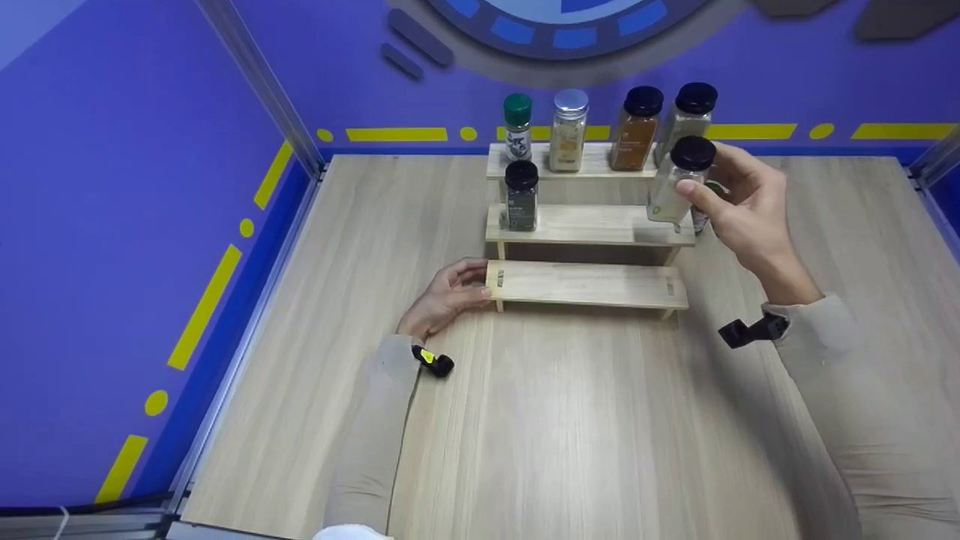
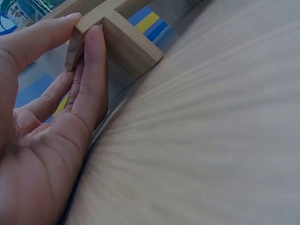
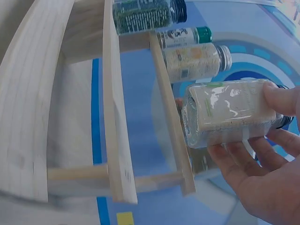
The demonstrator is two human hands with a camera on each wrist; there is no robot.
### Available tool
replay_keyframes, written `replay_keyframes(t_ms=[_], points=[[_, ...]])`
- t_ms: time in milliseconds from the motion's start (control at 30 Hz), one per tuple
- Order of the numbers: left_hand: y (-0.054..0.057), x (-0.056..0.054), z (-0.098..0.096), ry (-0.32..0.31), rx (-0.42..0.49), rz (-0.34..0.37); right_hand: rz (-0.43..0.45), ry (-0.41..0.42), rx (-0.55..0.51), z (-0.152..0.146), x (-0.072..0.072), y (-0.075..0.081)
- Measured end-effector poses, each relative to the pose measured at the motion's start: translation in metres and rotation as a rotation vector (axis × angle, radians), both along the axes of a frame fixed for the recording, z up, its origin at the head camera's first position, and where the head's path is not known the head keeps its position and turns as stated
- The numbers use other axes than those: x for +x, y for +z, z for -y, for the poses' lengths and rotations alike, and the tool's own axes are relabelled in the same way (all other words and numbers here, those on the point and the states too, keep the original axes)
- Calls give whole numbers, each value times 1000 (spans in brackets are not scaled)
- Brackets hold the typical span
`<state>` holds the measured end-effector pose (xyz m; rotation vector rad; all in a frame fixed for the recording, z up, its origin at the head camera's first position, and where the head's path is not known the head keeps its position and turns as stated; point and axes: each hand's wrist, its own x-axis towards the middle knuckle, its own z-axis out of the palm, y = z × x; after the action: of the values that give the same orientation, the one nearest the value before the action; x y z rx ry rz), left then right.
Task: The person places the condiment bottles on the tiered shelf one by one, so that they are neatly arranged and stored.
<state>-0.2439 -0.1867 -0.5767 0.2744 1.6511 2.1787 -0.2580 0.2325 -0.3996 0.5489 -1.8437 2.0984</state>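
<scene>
My right hand [image 1: 750,210] grips a glass spice jar [image 1: 671,196] with a black lid and pale contents, tilted over the right end of the middle shelf [image 1: 592,223]. In the right wrist view the fingers and thumb wrap the lid end of this jar [image 3: 229,112], and its glass base points toward the wooden rack [image 3: 117,117]. My left hand [image 1: 448,296] pinches the left end of the lowest shelf [image 1: 585,285]. Thumb and fingers lie on either side of that board's end [image 2: 89,21] in the left wrist view.
On the top shelf [image 1: 596,166] stand a green-capped jar [image 1: 517,124], a silver-lidded jar [image 1: 568,131], an orange-brown spice jar [image 1: 636,129] and another black-lidded jar [image 1: 694,109]. A dark jar [image 1: 521,196] stands on the middle shelf's left end. Another container [image 1: 700,220] is mostly hidden behind my right hand.
</scene>
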Motion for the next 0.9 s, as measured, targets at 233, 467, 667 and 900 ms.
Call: replay_keyframes(t_ms=[233,467,667,900], points=[[0,0,0,0,9,-3,-37,-32,91,15,-3,1],[0,0,0,-3,6,4,-7,-31,67,32,-4,1],[2,0,0,0,6,13,10,-47,101,44,-8,-2],[2,1,2,-8,10,21,39,-47,159,60,-14,-7]])
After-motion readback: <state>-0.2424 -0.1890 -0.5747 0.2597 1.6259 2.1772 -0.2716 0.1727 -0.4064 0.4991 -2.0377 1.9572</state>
